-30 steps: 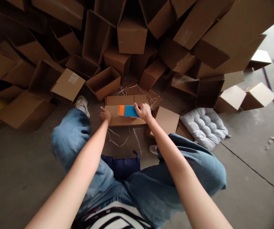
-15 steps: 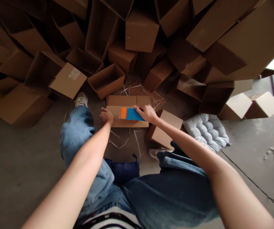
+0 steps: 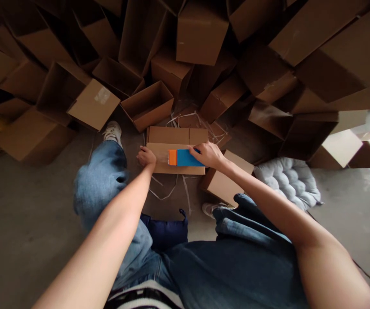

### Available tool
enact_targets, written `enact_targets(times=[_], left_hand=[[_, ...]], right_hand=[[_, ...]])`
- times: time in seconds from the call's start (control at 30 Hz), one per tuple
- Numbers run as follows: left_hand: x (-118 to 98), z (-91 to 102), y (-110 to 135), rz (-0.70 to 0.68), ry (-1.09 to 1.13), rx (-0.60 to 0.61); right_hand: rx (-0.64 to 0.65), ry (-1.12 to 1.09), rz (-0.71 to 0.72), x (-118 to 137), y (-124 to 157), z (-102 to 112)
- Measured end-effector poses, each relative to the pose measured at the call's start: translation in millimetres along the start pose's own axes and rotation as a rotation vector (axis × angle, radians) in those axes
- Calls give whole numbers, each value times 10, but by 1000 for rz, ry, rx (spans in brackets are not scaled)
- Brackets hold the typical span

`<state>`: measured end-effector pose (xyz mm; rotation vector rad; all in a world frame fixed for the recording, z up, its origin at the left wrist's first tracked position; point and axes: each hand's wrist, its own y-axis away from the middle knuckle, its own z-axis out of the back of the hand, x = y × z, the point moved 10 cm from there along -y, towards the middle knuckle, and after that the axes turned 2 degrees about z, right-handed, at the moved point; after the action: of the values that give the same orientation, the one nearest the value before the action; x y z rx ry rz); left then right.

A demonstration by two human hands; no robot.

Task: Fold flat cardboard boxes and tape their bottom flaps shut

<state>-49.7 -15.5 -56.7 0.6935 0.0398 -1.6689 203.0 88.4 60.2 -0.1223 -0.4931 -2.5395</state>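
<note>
A flat cardboard box (image 3: 175, 135) lies on the floor between my knees, with a seam across its top. On it rests a flat blue-and-orange object (image 3: 186, 158), perhaps a tape dispenser, though I cannot tell its exact kind. My right hand (image 3: 206, 155) lies over the object's right end, fingers closed on it. My left hand (image 3: 146, 157) sits at the box's left edge, apart from the object, with its fingers curled on the cardboard.
A large heap of open cardboard boxes (image 3: 200, 38) rises just beyond the flat box. White strapping strips (image 3: 185, 189) lie on the concrete floor (image 3: 26, 206). A white quilted cushion (image 3: 286, 184) lies to the right, and a navy cushion (image 3: 165, 231) sits between my legs.
My right hand and the blue-and-orange object have slid slightly right along the box. The whole view has swung, shifting the boxes and cushion rightward in the picture.
</note>
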Motion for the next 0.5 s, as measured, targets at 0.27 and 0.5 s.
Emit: enact_targets(times=[0.27, 0.5], left_hand=[[10, 8, 4, 22, 7, 1], [45, -27, 41, 53, 36, 7]], right_hand=[[-23, -15, -33, -318, 107, 40], [-33, -27, 10, -422, 190, 64]])
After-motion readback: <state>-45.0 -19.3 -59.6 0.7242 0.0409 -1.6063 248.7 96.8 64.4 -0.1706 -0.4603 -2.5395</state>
